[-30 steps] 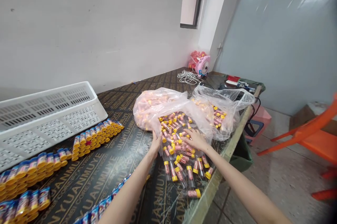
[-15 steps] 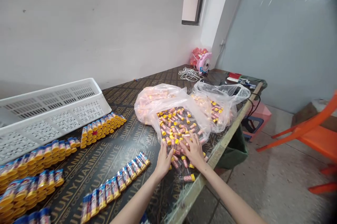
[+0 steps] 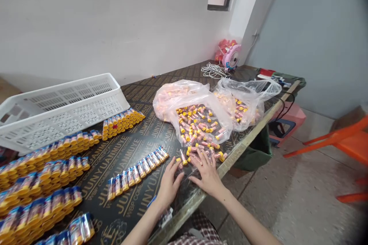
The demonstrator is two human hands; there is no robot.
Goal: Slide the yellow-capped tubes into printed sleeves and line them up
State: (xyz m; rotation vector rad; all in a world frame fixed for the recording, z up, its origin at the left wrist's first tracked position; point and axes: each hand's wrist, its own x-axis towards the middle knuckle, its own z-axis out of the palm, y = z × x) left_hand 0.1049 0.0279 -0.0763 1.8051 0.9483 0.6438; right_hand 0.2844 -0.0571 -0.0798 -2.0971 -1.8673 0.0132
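Small clear tubes with yellow caps and pink contents (image 3: 198,120) spill from the mouth of a translucent plastic bag (image 3: 184,93) onto the dark table. My right hand (image 3: 209,174) lies over the near edge of the loose tubes, fingers spread and thumb apart. Beside it, my left hand (image 3: 169,183) rests open on the tabletop, its fingertips close to a single tube (image 3: 179,163). Neither hand grips anything that I can see. Left of my hands runs a single row of blue-topped tubes with yellow ends (image 3: 139,170).
Stacked rows of blue-and-yellow tubes (image 3: 54,172) fill the table's left side before a white plastic basket (image 3: 74,118). Another bag of tubes (image 3: 244,110) sits right of the first. A pink fan (image 3: 232,58) and white cord (image 3: 214,71) lie farther back. An orange chair (image 3: 339,139) stands right.
Both hands have drawn back toward me, along with some loose tubes, now gathered nearer the table's front edge. The view has tilted down and shows more of the stacked rows.
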